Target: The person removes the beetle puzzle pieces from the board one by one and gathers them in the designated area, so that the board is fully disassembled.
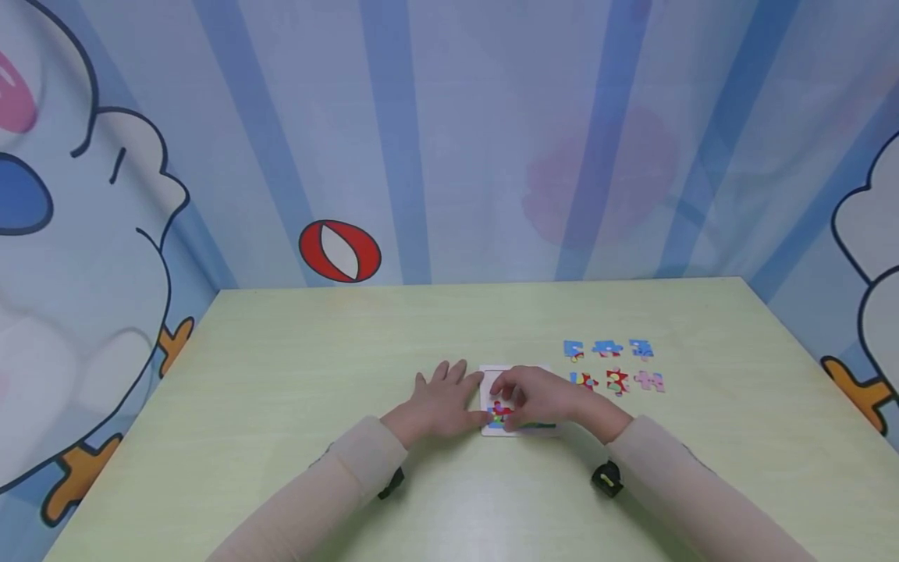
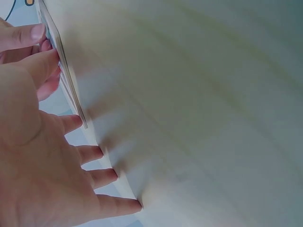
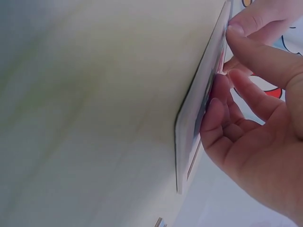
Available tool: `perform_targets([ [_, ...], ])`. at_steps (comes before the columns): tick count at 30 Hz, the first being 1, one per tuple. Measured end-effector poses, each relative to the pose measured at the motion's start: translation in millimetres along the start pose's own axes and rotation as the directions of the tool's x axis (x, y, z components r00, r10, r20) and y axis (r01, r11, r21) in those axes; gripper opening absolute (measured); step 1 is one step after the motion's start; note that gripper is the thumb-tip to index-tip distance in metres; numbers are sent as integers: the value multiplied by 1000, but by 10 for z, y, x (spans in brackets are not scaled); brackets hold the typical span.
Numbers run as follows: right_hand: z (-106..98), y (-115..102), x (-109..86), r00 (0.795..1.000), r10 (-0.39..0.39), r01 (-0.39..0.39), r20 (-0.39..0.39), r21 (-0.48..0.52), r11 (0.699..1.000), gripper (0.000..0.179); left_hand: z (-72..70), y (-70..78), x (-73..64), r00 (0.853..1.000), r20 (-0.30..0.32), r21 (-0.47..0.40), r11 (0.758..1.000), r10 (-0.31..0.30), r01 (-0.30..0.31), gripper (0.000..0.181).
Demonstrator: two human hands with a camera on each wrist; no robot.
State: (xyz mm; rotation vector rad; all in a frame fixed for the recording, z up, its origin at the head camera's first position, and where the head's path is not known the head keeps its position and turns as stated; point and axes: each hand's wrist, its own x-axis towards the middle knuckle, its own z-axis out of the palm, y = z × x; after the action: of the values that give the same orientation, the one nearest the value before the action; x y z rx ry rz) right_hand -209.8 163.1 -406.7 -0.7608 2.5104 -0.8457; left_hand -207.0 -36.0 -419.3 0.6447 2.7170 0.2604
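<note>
A small white puzzle board lies on the table between the two hands, with red, blue and green picture parts along its lower side. My left hand lies spread at its left edge, thumb on the lower left corner and the other fingers straight on the tabletop. Over the board is my right hand, its fingers bent and tips down at the picture parts. In the right wrist view its thumb comes close to the left thumb. Whether the right fingers pinch a puzzle piece, I cannot tell.
Several loose jigsaw pieces lie in two rows right of the board, among them a blue one, a red one and a pink one. The pale wooden table ends at a striped blue backdrop.
</note>
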Motion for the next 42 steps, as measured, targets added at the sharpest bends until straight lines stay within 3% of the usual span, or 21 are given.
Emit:
perform_targets([
  [9,32,-9,31,999,35,-35,-1,-44,998,33,-16,11,-22,1000,2,-3,1000,10,-10,74],
  [22,38,-52,72,998,62,-60,14,-94,994,25,-40,4,-42,998,59,2,1000,27,-28,86],
  [42,39,-19,11,1000,4,-4,7,19,1000,28,-26,15,-33,998,67,24,999,21,-22,87],
])
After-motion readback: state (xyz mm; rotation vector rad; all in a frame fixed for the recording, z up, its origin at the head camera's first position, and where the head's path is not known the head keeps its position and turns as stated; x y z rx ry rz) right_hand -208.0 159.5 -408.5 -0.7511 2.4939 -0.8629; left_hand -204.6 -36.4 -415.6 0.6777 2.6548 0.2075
